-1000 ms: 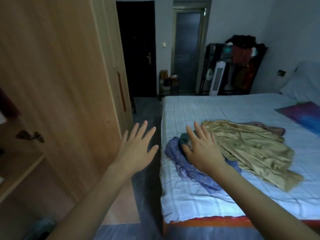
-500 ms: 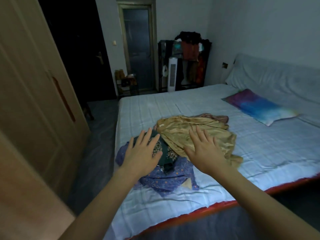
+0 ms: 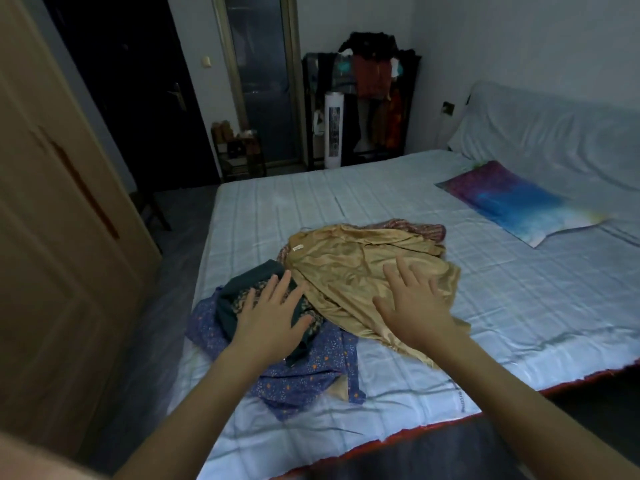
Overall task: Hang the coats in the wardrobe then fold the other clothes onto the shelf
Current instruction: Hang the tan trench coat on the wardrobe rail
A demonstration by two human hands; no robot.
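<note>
Over the bed (image 3: 381,202), both hands are spread, holding nothing: left hand (image 3: 273,320) at nine o'clock above the dark green garment (image 3: 242,289), right hand (image 3: 415,306) above the shiny gold satin garment (image 3: 346,271), best gathered singly.

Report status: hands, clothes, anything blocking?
Both hands open: left hand over dark green garment, right hand over gold garment. Blue patterned garment underneath, all on bed. Nothing gripped. No obstruction seen.
</note>
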